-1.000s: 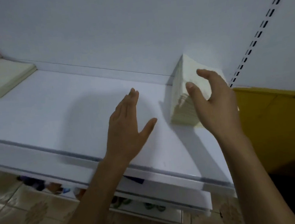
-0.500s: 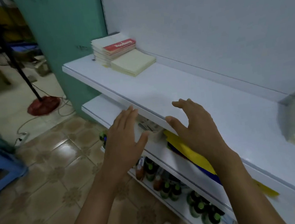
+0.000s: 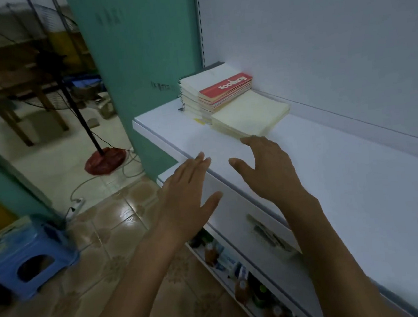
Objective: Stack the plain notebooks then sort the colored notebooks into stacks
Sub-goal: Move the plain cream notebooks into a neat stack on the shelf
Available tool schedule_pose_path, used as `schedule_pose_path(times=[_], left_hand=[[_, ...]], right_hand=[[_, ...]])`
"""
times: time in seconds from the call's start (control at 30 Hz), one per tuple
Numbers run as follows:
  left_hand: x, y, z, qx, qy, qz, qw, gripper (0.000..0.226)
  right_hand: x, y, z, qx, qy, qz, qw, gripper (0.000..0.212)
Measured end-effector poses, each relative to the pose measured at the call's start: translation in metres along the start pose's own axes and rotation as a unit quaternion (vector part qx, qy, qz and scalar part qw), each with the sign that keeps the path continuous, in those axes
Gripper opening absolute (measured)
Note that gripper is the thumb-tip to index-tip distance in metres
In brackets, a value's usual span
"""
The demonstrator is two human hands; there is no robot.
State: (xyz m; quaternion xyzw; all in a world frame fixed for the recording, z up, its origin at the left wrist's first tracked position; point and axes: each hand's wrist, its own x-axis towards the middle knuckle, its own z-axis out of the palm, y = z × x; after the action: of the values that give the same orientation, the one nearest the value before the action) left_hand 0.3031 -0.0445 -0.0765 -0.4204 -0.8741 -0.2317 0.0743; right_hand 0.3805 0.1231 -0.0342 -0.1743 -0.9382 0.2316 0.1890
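Observation:
A low stack of plain cream notebooks [image 3: 251, 115] lies on the white shelf [image 3: 330, 173] near its left end. Behind it stands a taller pile of white notebooks [image 3: 197, 93], and a small stack with a red cover [image 3: 225, 87] and coloured edges lies on top. My right hand [image 3: 264, 168] hovers over the shelf with fingers spread, its fingertips just short of the cream stack. My left hand [image 3: 187, 188] is held flat and empty at the shelf's front edge.
A white back panel rises behind the shelf. Lower shelves hold bottles [image 3: 239, 289] and small goods. A teal pillar [image 3: 141, 63] stands at the shelf's left end. On the tiled floor are a blue plastic stool [image 3: 27, 255] and a fan stand with a red base [image 3: 104, 161].
The view swung left from the upright cream stack at the shelf's right end to the stacks at its left end. Both hands moved left with it, empty, the right one nearing the cream stack.

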Motion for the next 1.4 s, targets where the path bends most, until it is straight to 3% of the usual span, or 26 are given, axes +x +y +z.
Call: schedule_pose_path(times=[0.13,0.3,0.43,0.53,0.6,0.73,0.87,1.0,1.07,1.13,1.23,1.3,1.4], left_hand=[[0.039,-0.026,0.003,-0.036,-0.004,-0.019,0.999,0.076],[0.083,-0.048,0.016,-0.084,-0.035,0.014,0.996,0.074],[0.117,-0.067,0.024,-0.197,-0.08,-0.023,0.977,0.075],[0.149,-0.089,0.027,-0.298,-0.114,-0.042,0.947,0.075],[0.171,-0.108,0.028,-0.341,-0.134,-0.037,0.93,0.07],[0.214,-0.141,0.029,-0.413,-0.209,-0.009,0.886,0.061],[0.242,-0.151,0.034,-0.511,-0.286,-0.028,0.81,0.046],[0.253,-0.15,0.031,-0.535,-0.349,-0.032,0.768,0.051],[0.256,-0.147,0.028,-0.532,-0.392,-0.039,0.75,0.043],[0.256,-0.142,0.027,-0.494,-0.409,-0.005,0.767,0.024],[0.253,-0.142,0.029,-0.446,-0.391,0.09,0.8,0.029],[0.253,-0.151,0.026,-0.466,-0.337,0.127,0.808,0.026],[0.259,-0.179,0.019,-0.518,-0.232,0.126,0.814,0.029]], right_hand=[[0.048,-0.001,0.018,-0.022,-0.035,0.004,0.999,0.057],[0.093,0.009,0.04,-0.059,-0.028,0.052,0.996,0.061],[0.146,0.018,0.064,-0.172,-0.017,0.091,0.981,0.089],[0.177,0.034,0.088,-0.187,-0.06,0.148,0.969,0.104],[0.185,0.043,0.099,-0.208,-0.044,0.167,0.963,0.09],[0.179,0.036,0.101,-0.162,0.091,0.148,0.971,0.038],[0.171,0.013,0.107,-0.128,0.148,0.213,0.957,0.043],[0.149,-0.013,0.124,-0.098,0.201,0.251,0.942,0.042],[0.131,-0.033,0.144,-0.09,0.219,0.259,0.936,0.051],[0.119,-0.047,0.165,-0.104,0.219,0.252,0.937,0.056],[0.118,-0.058,0.17,-0.067,0.254,0.276,0.924,0.054],[0.125,-0.063,0.161,0.025,0.322,0.292,0.9,0.043],[0.143,-0.06,0.147,-0.012,0.413,0.309,0.857,0.037]])
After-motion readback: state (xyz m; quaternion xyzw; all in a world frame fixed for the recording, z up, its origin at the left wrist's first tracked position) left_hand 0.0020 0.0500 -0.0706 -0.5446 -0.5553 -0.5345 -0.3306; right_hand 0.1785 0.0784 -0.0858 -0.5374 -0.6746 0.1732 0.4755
